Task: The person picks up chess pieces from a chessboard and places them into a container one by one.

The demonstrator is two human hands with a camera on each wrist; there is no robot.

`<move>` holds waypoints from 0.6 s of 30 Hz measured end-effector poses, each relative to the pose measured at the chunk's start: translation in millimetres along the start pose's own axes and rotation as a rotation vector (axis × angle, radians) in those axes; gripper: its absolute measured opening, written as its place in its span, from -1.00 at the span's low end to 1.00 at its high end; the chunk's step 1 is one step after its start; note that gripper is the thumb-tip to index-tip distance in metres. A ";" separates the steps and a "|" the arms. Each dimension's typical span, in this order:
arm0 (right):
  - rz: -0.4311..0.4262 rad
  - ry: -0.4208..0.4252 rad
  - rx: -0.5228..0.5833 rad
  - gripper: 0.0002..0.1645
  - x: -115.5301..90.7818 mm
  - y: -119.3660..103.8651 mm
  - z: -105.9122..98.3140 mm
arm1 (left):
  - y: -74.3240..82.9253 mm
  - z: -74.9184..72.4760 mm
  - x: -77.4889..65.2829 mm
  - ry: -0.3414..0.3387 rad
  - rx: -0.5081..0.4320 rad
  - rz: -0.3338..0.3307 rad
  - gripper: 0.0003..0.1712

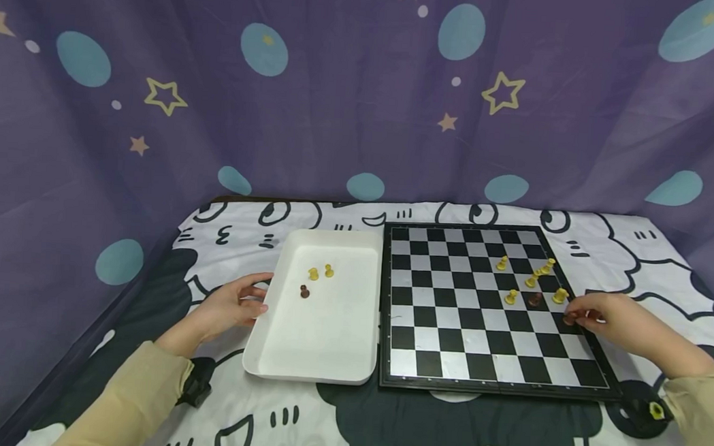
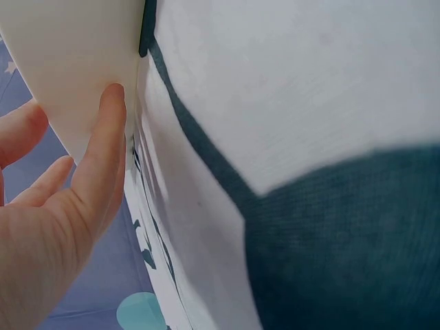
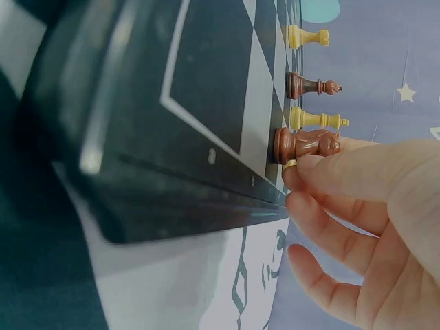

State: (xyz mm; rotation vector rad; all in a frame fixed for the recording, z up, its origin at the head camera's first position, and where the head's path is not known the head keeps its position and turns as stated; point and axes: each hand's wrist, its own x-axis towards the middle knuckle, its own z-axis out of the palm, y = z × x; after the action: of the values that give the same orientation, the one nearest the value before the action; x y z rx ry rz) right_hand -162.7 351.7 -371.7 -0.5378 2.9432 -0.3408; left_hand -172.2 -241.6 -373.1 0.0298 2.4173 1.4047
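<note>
At the right edge of the chessboard (image 1: 461, 320), my right hand (image 1: 611, 320) pinches a brown chess knight (image 3: 306, 142) between thumb and index finger. The knight's base is on or just over the board surface; the other fingers are loosely bent. Nearby stand a brown bishop (image 3: 309, 86), a yellow king (image 3: 317, 119) and a yellow rook (image 3: 307, 36). My left hand (image 1: 225, 310) is at the left side of a white tray (image 1: 325, 337), its extended fingers touching the tray's outer wall (image 2: 75, 62). Nothing is held in that hand.
Inside the tray are two yellow pieces (image 1: 329, 270) and a brown piece (image 1: 305, 292). Several yellow pieces (image 1: 510, 297) stand on the board's right half. The tray sits against the board's left side on a patterned cloth (image 1: 295, 424); a purple curtain (image 1: 339, 113) hangs behind.
</note>
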 end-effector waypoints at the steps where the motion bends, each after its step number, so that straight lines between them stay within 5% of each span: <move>1: 0.002 -0.004 0.001 -0.84 0.0 -0.2 -0.1 | 0.1 0.0 0.0 0.000 0.001 0.000 -0.26; 18: 0.015 0.005 0.001 -0.85 -1.7 -2.6 -1.6 | 0.5 0.2 0.1 0.001 0.010 0.010 -0.27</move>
State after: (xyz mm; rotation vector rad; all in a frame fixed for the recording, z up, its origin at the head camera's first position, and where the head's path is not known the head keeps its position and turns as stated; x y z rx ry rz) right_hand -160.5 350.2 -369.3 -0.5151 2.9504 -0.3424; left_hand -172.3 -241.2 -372.8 0.0443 2.4286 1.3974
